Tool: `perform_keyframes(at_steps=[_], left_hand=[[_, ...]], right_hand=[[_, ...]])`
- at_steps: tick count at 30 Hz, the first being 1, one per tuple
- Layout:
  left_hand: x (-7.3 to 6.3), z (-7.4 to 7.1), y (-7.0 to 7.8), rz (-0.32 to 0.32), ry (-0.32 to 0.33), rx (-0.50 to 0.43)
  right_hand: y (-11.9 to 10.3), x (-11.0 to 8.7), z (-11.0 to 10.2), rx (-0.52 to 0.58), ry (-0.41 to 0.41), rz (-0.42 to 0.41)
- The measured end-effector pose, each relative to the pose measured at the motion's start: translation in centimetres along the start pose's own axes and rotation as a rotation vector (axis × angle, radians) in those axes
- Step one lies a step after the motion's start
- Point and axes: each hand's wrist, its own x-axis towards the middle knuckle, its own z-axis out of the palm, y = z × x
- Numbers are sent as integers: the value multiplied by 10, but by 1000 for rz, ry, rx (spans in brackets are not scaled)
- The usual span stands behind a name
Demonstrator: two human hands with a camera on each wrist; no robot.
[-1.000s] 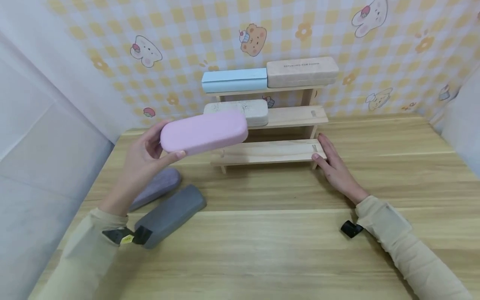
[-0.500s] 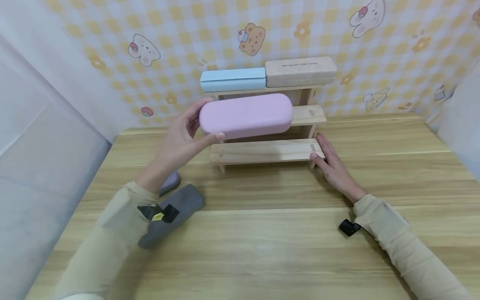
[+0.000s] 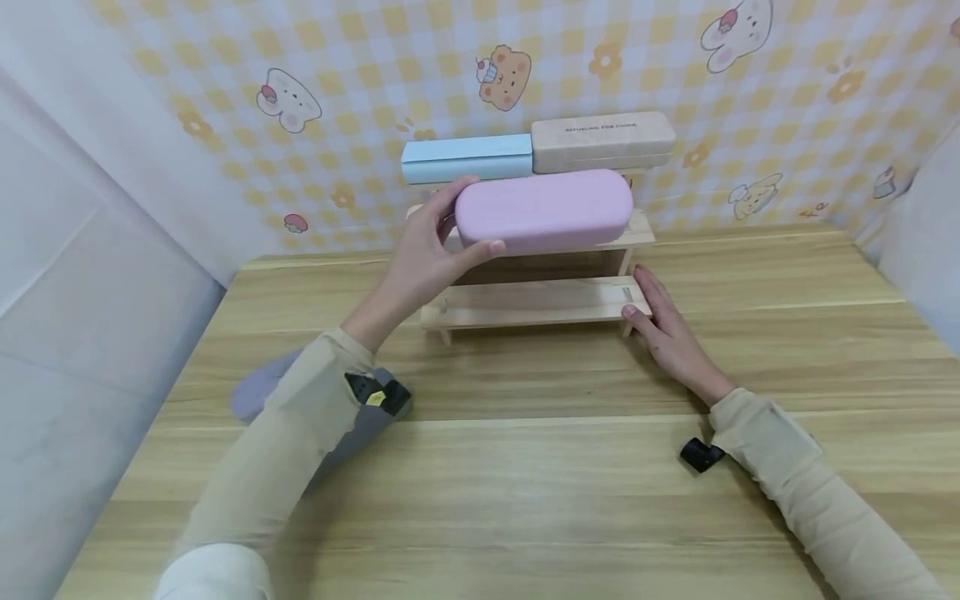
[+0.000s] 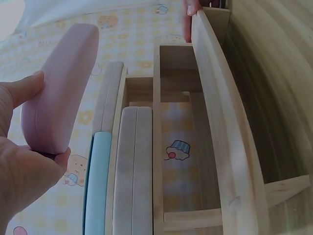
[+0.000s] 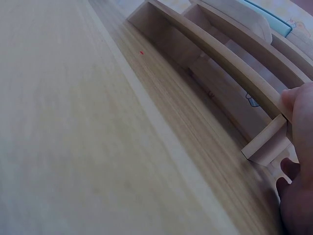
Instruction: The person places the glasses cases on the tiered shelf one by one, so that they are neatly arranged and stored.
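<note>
My left hand (image 3: 420, 262) grips a pink glasses case (image 3: 543, 210) by its left end, thumb along the near side. In the head view the case overlaps the middle tier of a three-tier wooden stand (image 3: 532, 304); the left wrist view shows it raised, apart from the tiers. My right hand (image 3: 678, 354) holds the right end of the lowest tier, thumb on the front edge and fingers along the side. A pale patterned glasses case (image 4: 133, 171) lies on the middle tier, mostly hidden behind the pink one in the head view.
On the top tier sit a light blue case (image 3: 467, 160) and a beige case (image 3: 603, 143) with lettering, side by side. A purple case (image 3: 261, 387) and a grey case (image 3: 358, 443) lie on the table at left, partly covered by my left sleeve.
My left hand has carried the pink case rightward and somewhat farther back, from left of the stand to in front of its middle tier. My right hand stays at the lowest tier's end.
</note>
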Motion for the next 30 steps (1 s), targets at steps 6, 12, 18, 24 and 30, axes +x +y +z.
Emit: perform_keyframes(at_steps=[6, 12, 18, 24, 30], left_hand=[[9, 6, 2, 16, -17, 17], [16, 17, 3, -7, -46, 60], [32, 32, -22, 13, -60, 61], [41, 43, -35, 40, -54, 105], [45, 49, -37, -20, -41, 174]], right_hand=[[-2, 1, 1, 2, -8, -6], [-4, 0, 0, 1, -6, -9], [-4, -1, 0, 4, -20, -6], [-3, -1, 0, -6, -13, -21], [-2, 0, 1, -15, -7, -28]])
